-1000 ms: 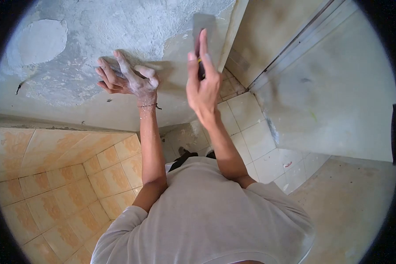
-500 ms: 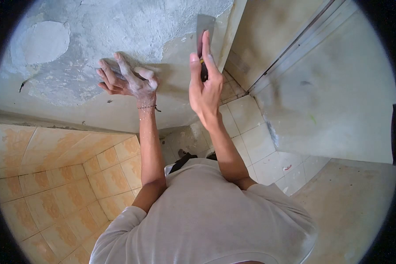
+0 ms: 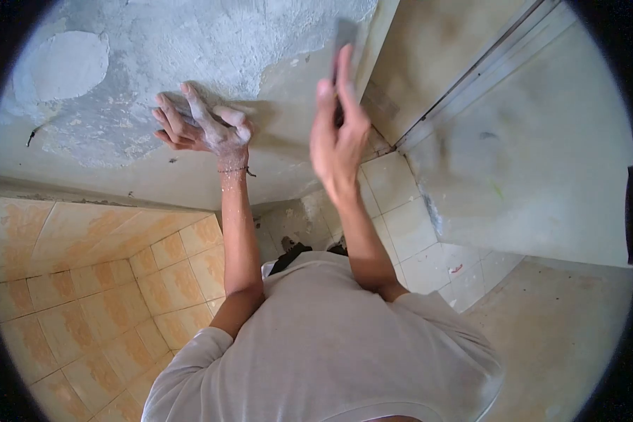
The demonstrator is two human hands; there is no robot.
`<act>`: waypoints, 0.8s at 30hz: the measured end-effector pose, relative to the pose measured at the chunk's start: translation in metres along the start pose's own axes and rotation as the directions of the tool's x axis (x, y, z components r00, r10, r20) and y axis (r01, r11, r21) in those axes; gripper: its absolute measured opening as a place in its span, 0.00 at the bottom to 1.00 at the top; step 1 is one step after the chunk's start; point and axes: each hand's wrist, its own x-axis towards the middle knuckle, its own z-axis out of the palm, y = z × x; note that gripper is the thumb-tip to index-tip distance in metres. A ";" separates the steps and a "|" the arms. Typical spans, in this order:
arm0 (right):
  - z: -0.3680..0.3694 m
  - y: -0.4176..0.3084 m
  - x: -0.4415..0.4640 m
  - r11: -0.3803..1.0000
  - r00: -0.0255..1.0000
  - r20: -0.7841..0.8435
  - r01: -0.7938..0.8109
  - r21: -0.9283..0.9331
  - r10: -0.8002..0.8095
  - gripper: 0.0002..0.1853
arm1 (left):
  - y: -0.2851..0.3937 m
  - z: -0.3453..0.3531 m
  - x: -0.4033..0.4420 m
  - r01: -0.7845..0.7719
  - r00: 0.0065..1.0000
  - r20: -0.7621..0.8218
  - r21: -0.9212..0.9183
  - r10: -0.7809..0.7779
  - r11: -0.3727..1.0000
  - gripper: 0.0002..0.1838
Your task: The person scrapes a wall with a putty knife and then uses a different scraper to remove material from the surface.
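My left hand [image 3: 207, 126], dusted with white powder, rests against the wall [image 3: 190, 42] with its fingers spread and nothing in it. The wall's upper part is rough and grey-white, with a smooth pale round patch [image 3: 70, 65] at the left. In my right hand [image 3: 340, 130] is a scraper [image 3: 344, 35], its flat blade pointing up close to the wall's right edge. The blade is blurred, and whether it touches the wall I cannot tell. My fingers hide most of the dark handle.
Orange-patterned tiles [image 3: 105, 302] cover the lower left. A pale tiled floor [image 3: 408, 221] lies below and right of the wall. Another pale wall surface [image 3: 527, 162] stands at the right, beside a metal-edged frame [image 3: 471, 74]. My feet show near the middle.
My right hand has moved to the right with the scraper, toward the wall's edge. My left hand has kept its place on the wall.
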 end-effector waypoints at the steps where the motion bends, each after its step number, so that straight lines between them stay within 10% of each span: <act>1: 0.011 0.011 0.001 0.963 0.962 -0.049 0.264 -0.064 -0.267 0.32 | 0.001 0.001 -0.001 -0.010 1.000 -0.002 0.039 0.010 0.999 0.40; 2: 0.015 0.020 -0.002 0.858 0.858 -0.078 0.494 -0.143 -0.507 0.32 | 0.000 0.003 -0.001 -0.009 1.000 0.004 0.035 0.009 0.999 0.40; 6: -0.006 -0.037 -0.005 0.971 0.969 0.126 -0.225 0.083 0.214 0.32 | -0.002 0.005 -0.001 0.009 1.000 0.005 -0.041 -0.009 0.999 0.38; 8: 0.004 -0.021 -0.010 0.983 0.975 0.134 -0.182 0.038 0.175 0.32 | -0.002 0.004 0.000 0.003 1.000 0.000 -0.057 -0.003 0.998 0.37; 10: 0.020 -0.014 0.003 0.902 0.898 -0.104 0.418 -0.103 -0.428 0.32 | -0.002 0.000 -0.002 -0.009 0.999 0.035 0.039 0.007 0.999 0.37; 11: 0.007 -0.016 -0.009 0.999 0.999 -0.012 0.039 -0.005 -0.039 0.32 | -0.002 0.002 -0.003 -0.009 0.999 0.041 0.036 0.007 0.999 0.37; 14: -0.002 -0.030 0.001 0.974 0.988 0.032 -0.154 0.168 0.151 0.32 | 0.000 -0.002 -0.004 0.053 0.998 0.031 -0.032 -0.052 0.998 0.37; 16: 0.000 -0.029 -0.007 0.981 0.985 0.068 -0.164 0.108 0.157 0.32 | 0.007 -0.004 0.004 0.018 0.999 0.035 0.019 -0.019 1.000 0.37; 18: 0.008 -0.018 -0.014 0.980 0.980 0.017 0.195 0.040 -0.196 0.30 | 0.006 0.000 0.003 0.042 0.999 0.034 0.002 -0.042 0.999 0.37; 19: -0.002 -0.026 -0.013 0.999 0.995 0.092 -0.032 0.043 0.028 0.30 | 0.005 -0.001 0.000 0.068 0.997 0.045 -0.012 -0.067 0.998 0.37; 24: 0.004 -0.016 -0.011 0.985 0.993 0.076 -0.105 0.140 0.095 0.31 | 0.003 -0.007 0.003 -0.015 1.000 0.021 -0.043 0.016 0.999 0.37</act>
